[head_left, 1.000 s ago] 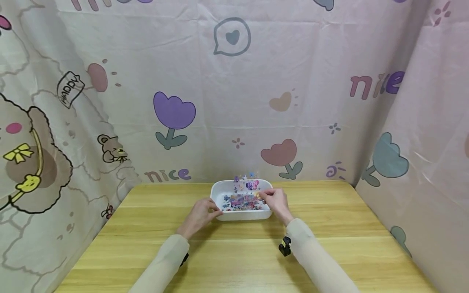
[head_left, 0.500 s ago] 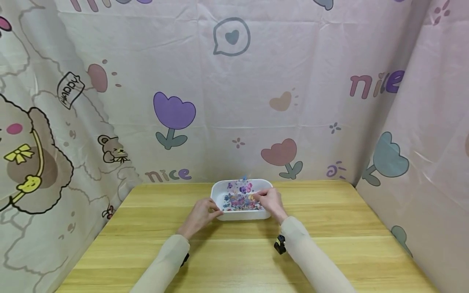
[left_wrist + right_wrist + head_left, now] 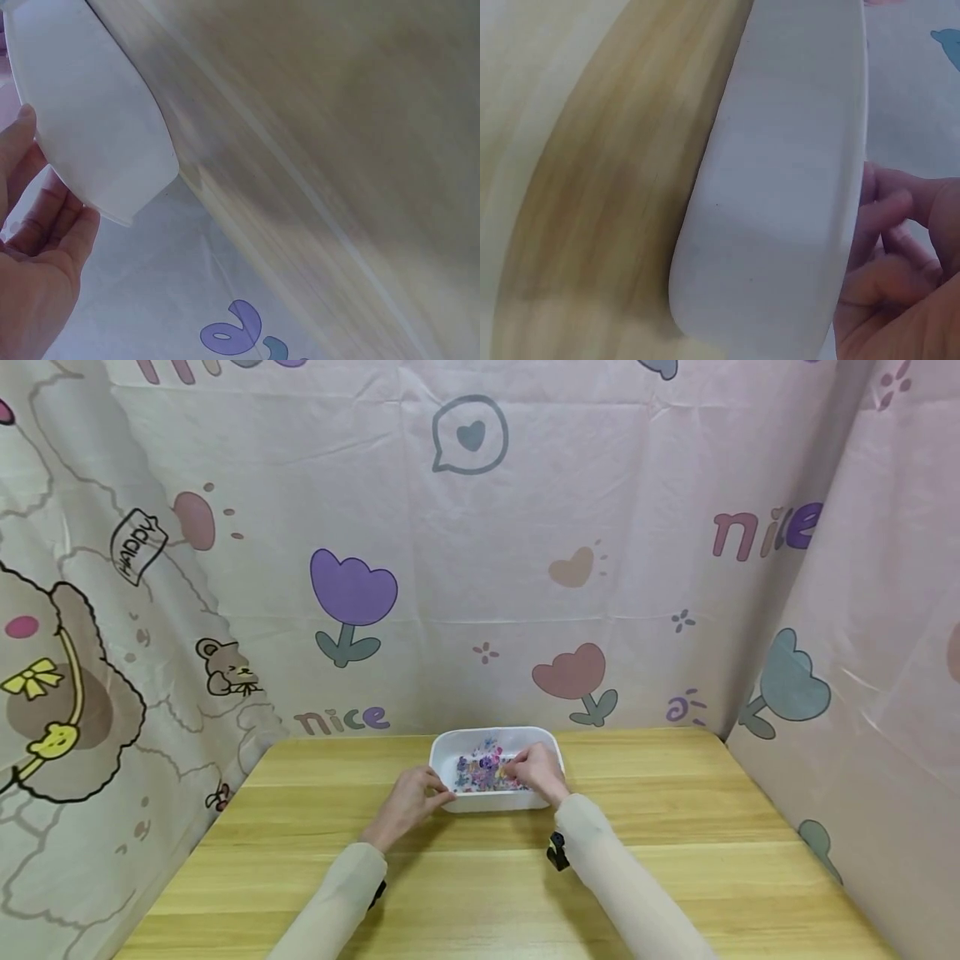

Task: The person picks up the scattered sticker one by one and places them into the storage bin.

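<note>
A white plastic tray stands near the table's far edge, with small colourful printed pieces in it. My left hand pinches its rim at the near left corner; the left wrist view shows the thumb and fingers at the edge of the tray. Reaching over the right side, my right hand pinches a clear sheet with purple and pink figures inside the tray. In the right wrist view the tray wall hides the fingertips and the sheet.
The light wooden table stretches around the tray on the near side and both flanks. A printed curtain hangs right behind its far edge, and more cloth hangs at the left and right. A small black device sits at the right wrist.
My right hand has moved left and slightly down into the tray, lowering the clear sheet from above the far rim to among the pieces. The left hand stays at the rim.
</note>
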### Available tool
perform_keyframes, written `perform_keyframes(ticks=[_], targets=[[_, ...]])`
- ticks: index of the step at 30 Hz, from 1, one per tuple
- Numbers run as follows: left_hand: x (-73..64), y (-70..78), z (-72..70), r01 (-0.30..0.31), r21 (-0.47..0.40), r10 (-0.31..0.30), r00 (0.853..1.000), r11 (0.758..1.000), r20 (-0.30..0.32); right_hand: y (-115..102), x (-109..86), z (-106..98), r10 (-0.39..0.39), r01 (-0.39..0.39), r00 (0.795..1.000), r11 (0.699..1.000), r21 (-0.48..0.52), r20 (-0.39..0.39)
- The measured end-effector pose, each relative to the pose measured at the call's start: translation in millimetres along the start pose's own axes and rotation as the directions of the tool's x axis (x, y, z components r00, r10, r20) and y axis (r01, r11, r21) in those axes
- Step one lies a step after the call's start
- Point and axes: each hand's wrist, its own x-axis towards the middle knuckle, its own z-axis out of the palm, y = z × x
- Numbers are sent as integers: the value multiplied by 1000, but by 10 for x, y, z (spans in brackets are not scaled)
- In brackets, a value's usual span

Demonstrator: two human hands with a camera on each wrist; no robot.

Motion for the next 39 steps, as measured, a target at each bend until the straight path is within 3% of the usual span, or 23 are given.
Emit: perform_keyframes(ticks=[7, 14, 21, 28, 39], targets=[[4, -2, 5, -31, 21, 31, 999, 999, -17, 8, 20, 61, 19, -27, 999, 979, -202, -39], [-1, -5, 7, -26, 16, 27, 1000, 1000, -10, 16, 35, 100, -38, 0, 994, 932, -362, -98], [-12, -26, 14, -23, 12, 23, 1000, 1000, -12, 97, 20, 44, -117, 72, 989, 917, -393, -92], [-27, -35, 7, -27, 15, 27, 999, 1000, -23, 170, -39, -35, -277, 206, 954, 884, -419, -116], [-30, -38, 33, -40, 17, 41, 997, 999, -59, 372, -108, -118, -369, 296, 913, 893, -338, -174]])
